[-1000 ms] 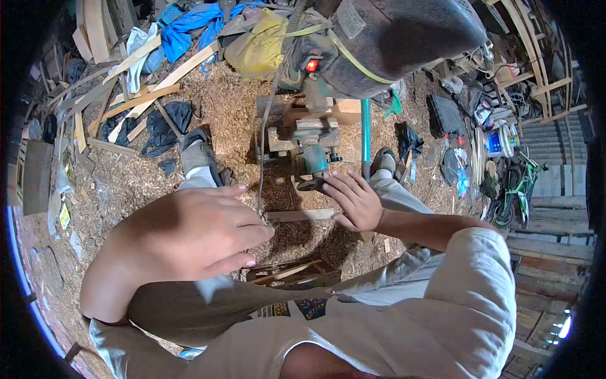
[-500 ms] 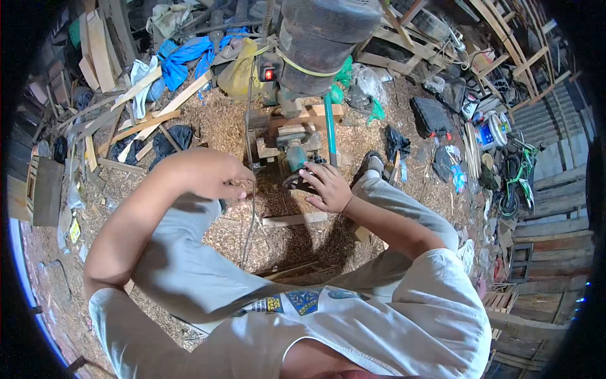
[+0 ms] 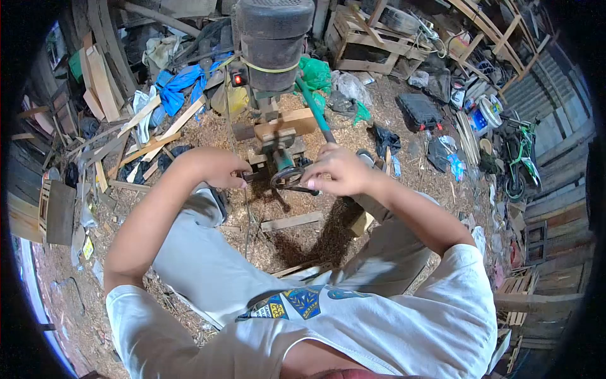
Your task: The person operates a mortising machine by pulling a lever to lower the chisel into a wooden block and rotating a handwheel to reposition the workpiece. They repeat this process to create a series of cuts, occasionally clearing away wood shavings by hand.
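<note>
A mortising or drilling machine with a dark motor housing (image 3: 273, 47) stands upright in front of me. Its black handwheel (image 3: 289, 179) faces me, low in the middle. My right hand (image 3: 341, 170) is at the wheel's right side with curled fingers on the rim, just below the end of the green lever (image 3: 315, 110). My left hand (image 3: 225, 169) is left of the wheel, fingers bent round the end of a short dark handle (image 3: 257, 177); the grip is partly hidden. Behind the wheel, a wooden block (image 3: 297, 122) lies across the machine's bed.
Wood shavings cover the floor. A loose wood strip (image 3: 291, 221) lies between my legs. Planks (image 3: 104, 82) lean at the left. A black case (image 3: 420, 112), a white bucket (image 3: 486, 117) and a green bicycle (image 3: 521, 167) are at the right. A cable hangs left of the machine.
My view has shifted, so the machine appears further left. My right hand has changed from spread over the wheel to curled at its right side. My left hand has come to the dark handle.
</note>
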The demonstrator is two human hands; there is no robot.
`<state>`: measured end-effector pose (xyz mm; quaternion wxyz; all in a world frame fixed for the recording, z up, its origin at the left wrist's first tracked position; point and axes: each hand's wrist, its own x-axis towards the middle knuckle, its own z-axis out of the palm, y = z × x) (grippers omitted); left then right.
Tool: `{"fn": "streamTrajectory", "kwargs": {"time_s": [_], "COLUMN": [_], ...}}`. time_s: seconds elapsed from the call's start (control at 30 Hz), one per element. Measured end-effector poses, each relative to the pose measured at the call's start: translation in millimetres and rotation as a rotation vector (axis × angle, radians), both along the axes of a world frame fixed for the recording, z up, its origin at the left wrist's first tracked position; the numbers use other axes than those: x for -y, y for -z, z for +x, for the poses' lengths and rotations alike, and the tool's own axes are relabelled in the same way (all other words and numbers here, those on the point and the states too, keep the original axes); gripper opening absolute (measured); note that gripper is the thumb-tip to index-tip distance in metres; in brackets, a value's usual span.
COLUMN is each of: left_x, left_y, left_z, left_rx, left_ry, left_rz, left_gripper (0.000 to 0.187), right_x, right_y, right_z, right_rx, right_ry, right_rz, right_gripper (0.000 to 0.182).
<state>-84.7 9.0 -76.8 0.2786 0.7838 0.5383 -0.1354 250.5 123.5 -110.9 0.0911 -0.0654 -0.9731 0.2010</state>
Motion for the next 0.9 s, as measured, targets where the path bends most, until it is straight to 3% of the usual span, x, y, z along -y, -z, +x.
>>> {"fn": "streamTrajectory", "kwargs": {"time_s": [0.07,0.13,0.17,0.2,0.27,0.37,0.43,0.5,0.57,0.6,0.7,0.77,0.9], "left_x": [-0.8,-0.3,-1.4,-2.6,-2.9,-9.2,-11.0,-11.3,-13.7,-17.2,-20.3,-21.8,-24.5], "left_y": [-2.6,-9.5,-13.8,-18.0,-18.7,-2.7,-3.7,-7.3,-8.3,-2.1,-8.2,-6.9,-7.5], "left_z": [11.9,31.2,41.9,52.7,60.8,66.3,71.8,76.7,79.3,77.1,80.5,78.4,76.2], "left_rx": [-0.009,-0.082,-0.089,-0.159,-0.240,-0.223,-0.189,-0.188,-0.201,-0.183,-0.183,-0.148,-0.147], "left_ry": [0.011,0.001,0.002,-0.007,-0.016,0.058,0.070,0.069,0.087,0.087,0.084,0.091,0.097], "left_rz": [-0.015,-0.033,-0.028,-0.069,-0.106,-0.045,-0.079,-0.090,-0.083,-0.095,-0.116,-0.112,-0.104], "left_gripper": [0.060,0.061,0.061,0.062,0.063,0.065,0.066,0.068,0.068,0.068,0.066,0.066,0.067], "right_x": [-9.1,-17.7,-24.5,-31.7,-47.4,-87.3,-102.2,-116.5,-125.8,-130.0,-138.7,-155.3,-175.8], "right_y": [-38.1,-71.3,-92.3,-114.9,-152.3,-170.4,-163.4,-142.1,-104.9,-89.9,-63.3,-52.3,-51.0], "right_z": [-0.7,-0.4,-5.3,-8.2,-10.9,-28.1,-51.4,-77.3,-100.7,-107.1,-115.9,-134.4,-145.7], "right_rx": [0.133,-0.045,-0.149,-0.170,-0.313,-0.641,-0.937,-1.159,-1.239,-1.254,-1.045,-1.096,-0.921], "right_ry": [0.007,-0.001,-0.025,-0.013,-0.061,-0.188,-0.030,-0.051,0.092,0.074,0.266,0.272,0.340], "right_rz": [-0.163,-0.539,-0.502,-0.650,-0.797,-0.834,-0.773,-0.853,-0.629,-0.613,-0.093,-0.348,-0.433], "right_gripper": [0.033,0.049,0.078,0.103,0.118,0.109,0.101,0.078,0.073,0.073,0.072,0.071,0.078]}}
